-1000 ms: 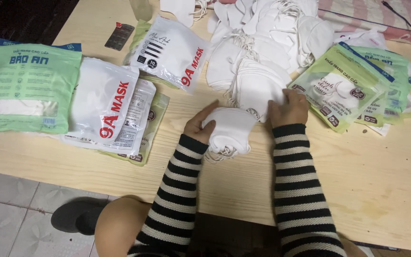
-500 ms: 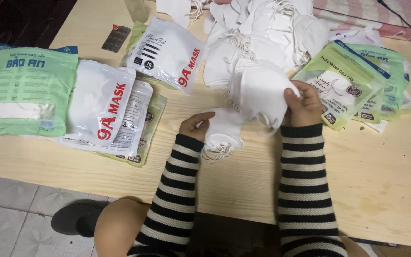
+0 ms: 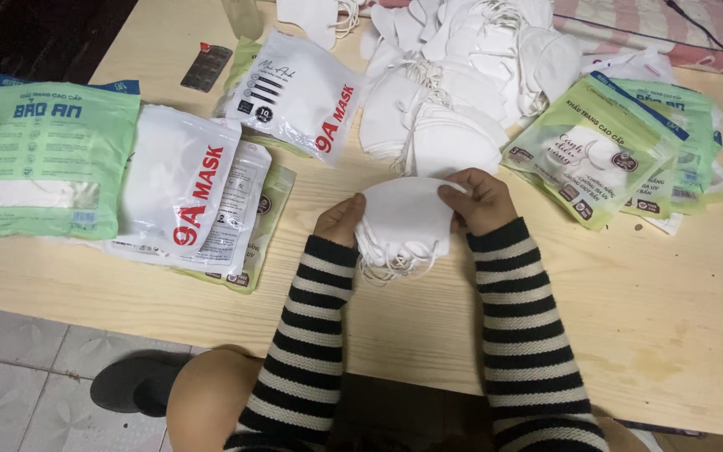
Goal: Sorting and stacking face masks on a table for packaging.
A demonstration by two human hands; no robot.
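A small stack of white folded face masks [image 3: 403,219] is sitting between both hands just above the near part of the wooden table [image 3: 671,318], its thin ear loops dangling out from the lower edge toward the person. The left hand [image 3: 340,221] is closing its thumb and fingers on the stack's left edge, and the right hand [image 3: 479,201] is pinching the upper right corner, so both grips are shut on the same bundle with no gap showing. Just beyond the fingertips, a loose heap of unpacked white masks [image 3: 453,109] is spreading across the far middle of the table, and it looks much larger than the bundle being held, so by my judgement a good deal of gathering is still waiting. To the right of the right hand, a fan of flat green printed pouches [image 3: 604,155] is lying overlapped, seemingly not yet filled. To the left of the left hand, several white mask bags [image 3: 186,197] with red lettering are lying piled, and another such bag [image 3: 294,92] is resting farther off on that side; these appear filled, suggesting part of the work is done. Farther left, a large green pack [image 3: 48,159] is lying at the table's edge, with a dark blister strip [image 3: 207,67] beyond it. Below the forearms in striped sleeves, a knee and a dark slipper [image 3: 131,381] are showing over the tiled floor.
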